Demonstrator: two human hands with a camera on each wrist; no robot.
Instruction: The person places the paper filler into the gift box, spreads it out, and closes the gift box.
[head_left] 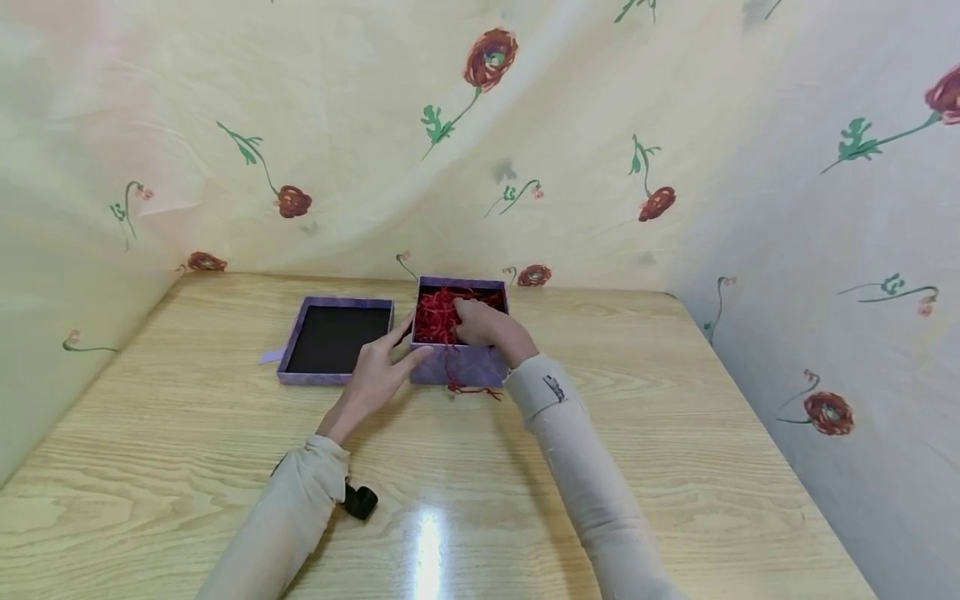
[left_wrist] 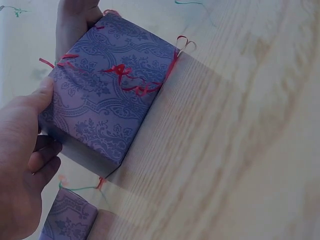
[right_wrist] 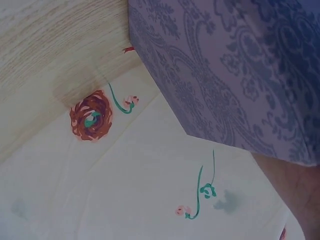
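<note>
The purple box (head_left: pixel 468 363) is held at its near left corner by the left hand (head_left: pixel 373 372), thumb laid against the front and fingers bent along the side. The right hand (head_left: pixel 483 323) is sunk into the red shreds (head_left: pixel 435 315) within the box; its fingertips are hidden, so whether anything is gripped there cannot be told. Just left of the left hand, and partly covered by it, the shallow lid (head_left: pixel 330 337) is seen lying on the table (head_left: pixel 675 467). The box is probably best kept braced by the left hand, and the shreds worked gently, since loose strands (head_left: pixel 474 390) are already hung over the front wall below the right hand and more could easily be dragged out.
</note>
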